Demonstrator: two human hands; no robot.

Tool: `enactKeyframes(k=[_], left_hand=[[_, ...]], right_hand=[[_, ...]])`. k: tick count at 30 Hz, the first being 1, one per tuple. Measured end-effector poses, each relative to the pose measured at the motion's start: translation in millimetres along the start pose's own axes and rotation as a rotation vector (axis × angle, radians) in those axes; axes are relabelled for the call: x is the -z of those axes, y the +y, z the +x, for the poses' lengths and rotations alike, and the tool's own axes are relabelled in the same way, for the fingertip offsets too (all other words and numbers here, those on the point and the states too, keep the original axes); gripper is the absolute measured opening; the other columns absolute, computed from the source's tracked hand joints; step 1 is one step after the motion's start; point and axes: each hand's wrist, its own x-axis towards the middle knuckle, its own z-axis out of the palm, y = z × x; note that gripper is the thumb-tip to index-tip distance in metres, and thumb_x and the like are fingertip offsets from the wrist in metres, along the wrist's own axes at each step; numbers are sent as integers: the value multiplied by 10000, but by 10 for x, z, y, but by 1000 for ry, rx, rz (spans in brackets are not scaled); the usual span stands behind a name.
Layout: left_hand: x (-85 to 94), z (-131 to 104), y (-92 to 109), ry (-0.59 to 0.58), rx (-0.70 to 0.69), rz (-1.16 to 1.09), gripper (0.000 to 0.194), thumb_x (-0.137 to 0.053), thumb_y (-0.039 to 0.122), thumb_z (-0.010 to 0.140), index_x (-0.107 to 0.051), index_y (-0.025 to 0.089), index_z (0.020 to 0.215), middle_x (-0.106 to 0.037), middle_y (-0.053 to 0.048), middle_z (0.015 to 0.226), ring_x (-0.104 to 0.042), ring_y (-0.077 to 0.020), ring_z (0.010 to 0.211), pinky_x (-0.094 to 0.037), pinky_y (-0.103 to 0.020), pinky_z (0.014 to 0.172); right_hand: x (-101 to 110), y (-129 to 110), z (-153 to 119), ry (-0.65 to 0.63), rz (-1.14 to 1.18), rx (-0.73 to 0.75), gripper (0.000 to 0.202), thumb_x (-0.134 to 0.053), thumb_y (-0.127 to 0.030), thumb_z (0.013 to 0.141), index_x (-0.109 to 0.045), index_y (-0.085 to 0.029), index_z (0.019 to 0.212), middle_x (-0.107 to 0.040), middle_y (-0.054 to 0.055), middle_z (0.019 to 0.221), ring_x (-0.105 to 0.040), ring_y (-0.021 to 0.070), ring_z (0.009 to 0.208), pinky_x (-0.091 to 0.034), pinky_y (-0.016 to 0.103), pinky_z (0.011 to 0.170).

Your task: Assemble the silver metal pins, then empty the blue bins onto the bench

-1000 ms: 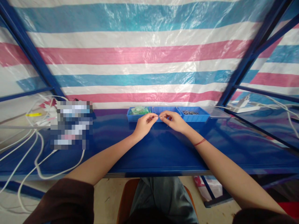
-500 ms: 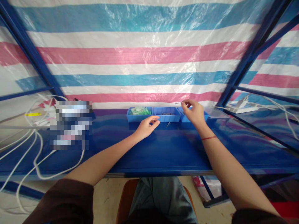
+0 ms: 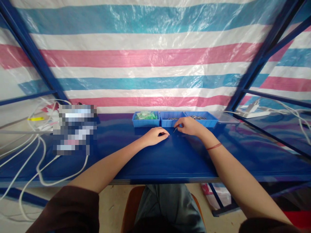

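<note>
My right hand (image 3: 186, 125) is closed in a pinch, low over the blue table, in front of the middle blue bin (image 3: 173, 123). A small, thin metal pin (image 3: 174, 130) shows right at its fingertips; whether it still touches the table I cannot tell. To the left, my left hand (image 3: 155, 136) rests by the tabletop with thumb and fingertips brought together. Anything between those fingers is too small to make out. Loose metal pieces lie in the middle bin and in the right blue bin (image 3: 206, 122).
A left blue bin (image 3: 145, 123) holds green and clear plastic packets. Beside the right bin lies a clear plastic lid or tray (image 3: 227, 118). White cables (image 3: 40, 168) and blurred-out items crowd the left side. A white power strip (image 3: 255, 111) sits at the back right.
My right hand has come down and left from above the right bin, where it held a thin pin, to the pin on the table. My left hand has shifted slightly nearer, its fingers closing.
</note>
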Motion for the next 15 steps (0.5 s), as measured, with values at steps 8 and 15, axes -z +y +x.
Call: enactKeyframes(k=[8, 15], left_hand=[[-19, 2, -2, 13, 5, -15, 176, -548, 210, 830, -684, 153, 926, -692, -65, 944, -642, -167, 861, -481, -282, 814], [-87, 26, -95, 186, 93, -126, 308, -592, 304, 812, -617, 140, 1072, -676, -80, 996, -640, -160, 810, -503, -286, 755]], right_hand=[[-145, -235, -2, -111, -312, -7, 256, -440, -153, 839, -692, -166, 877, -671, 124, 970, -638, 228, 817, -435, 288, 650], [-208, -269, 83, 136, 393, 52, 145, -497, -220, 833, -623, -148, 844, -647, 63, 852, -569, 144, 716, -439, 266, 666]])
